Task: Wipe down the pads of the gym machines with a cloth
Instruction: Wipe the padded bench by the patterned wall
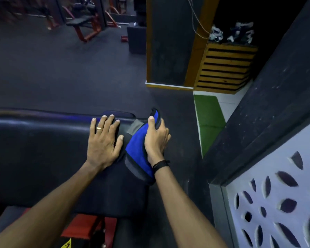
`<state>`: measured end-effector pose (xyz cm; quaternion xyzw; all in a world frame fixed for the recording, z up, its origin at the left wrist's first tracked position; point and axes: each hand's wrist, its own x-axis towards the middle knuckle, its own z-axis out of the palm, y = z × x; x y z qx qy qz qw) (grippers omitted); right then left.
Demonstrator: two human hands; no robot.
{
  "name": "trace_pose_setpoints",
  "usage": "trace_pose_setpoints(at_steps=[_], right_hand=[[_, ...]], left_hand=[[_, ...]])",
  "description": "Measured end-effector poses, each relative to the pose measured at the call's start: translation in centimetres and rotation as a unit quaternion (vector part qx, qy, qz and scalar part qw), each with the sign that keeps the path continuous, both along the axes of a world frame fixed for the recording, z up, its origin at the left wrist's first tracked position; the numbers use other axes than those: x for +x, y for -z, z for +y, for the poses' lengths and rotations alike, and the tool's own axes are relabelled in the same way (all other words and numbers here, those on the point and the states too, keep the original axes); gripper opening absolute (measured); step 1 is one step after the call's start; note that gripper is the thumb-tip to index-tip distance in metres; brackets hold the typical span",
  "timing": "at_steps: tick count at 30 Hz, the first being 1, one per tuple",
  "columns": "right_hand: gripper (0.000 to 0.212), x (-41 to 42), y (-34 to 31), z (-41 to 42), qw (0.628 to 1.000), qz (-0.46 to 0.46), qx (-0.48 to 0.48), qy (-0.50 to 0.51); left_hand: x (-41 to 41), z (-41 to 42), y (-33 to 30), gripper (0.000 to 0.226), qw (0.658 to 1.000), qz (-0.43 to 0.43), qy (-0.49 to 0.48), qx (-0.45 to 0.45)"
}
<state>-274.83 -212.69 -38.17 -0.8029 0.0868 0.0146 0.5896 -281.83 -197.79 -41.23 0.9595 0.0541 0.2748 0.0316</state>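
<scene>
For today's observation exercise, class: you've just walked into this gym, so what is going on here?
A person is wiping a black bench pad with a blue cloth. The right hand grips the cloth at the pad's right end, fingers curled over the edge. The left hand rests flat on the pad beside it, fingers spread. More benches stand in the dim background.

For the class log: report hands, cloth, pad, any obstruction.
Left hand flat on black pad. Right hand grips blue cloth at pad's right end. No obstruction seen.
</scene>
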Motion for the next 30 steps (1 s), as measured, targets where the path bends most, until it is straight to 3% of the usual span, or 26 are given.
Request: trace_pose_setpoints(at_steps=[6, 10, 14, 17, 19, 21, 26, 30], right_hand=[[0.047, 3.4, 2.0, -0.5, 0.987, 0.121, 0.103, 0.007], [0.049, 5.9, 4.2, -0.6, 0.973, 0.187, 0.137, -0.002], [0.049, 7.7, 6.9, -1.3, 0.96, 0.261, 0.087, -0.06], [0.063, 9.0, 11.7, -1.2, 0.95, 0.301, 0.064, -0.055], [0.057, 10.7, 15.5, -0.3, 0.941, 0.327, 0.056, -0.061], [0.048, 11.3, 14.5, -0.5, 0.934, 0.344, 0.056, -0.077], [0.042, 10.3, 7.0, -1.8, 0.959, 0.234, 0.105, -0.121], [0.032, 7.8, 0.8, -2.1, 0.97, 0.007, 0.11, -0.218]], left_hand=[[2.1, -2.1, -3.1, 0.034, 0.997, -0.021, -0.077, -0.013], [5.0, -3.7, -4.5, 0.035, 0.995, -0.002, -0.088, -0.045], [7.0, -5.1, -4.2, 0.031, 0.994, 0.006, -0.09, -0.06], [6.9, -5.3, -3.9, 0.029, 0.993, -0.003, -0.082, -0.08], [7.0, -5.2, -3.9, 0.027, 0.994, -0.008, -0.077, -0.081], [7.3, -5.1, -3.9, 0.024, 0.994, -0.012, -0.079, -0.078], [7.1, -5.4, -4.0, 0.024, 0.994, -0.007, -0.091, -0.067], [6.8, -5.7, -4.1, 0.035, 0.992, -0.005, -0.092, -0.086]])
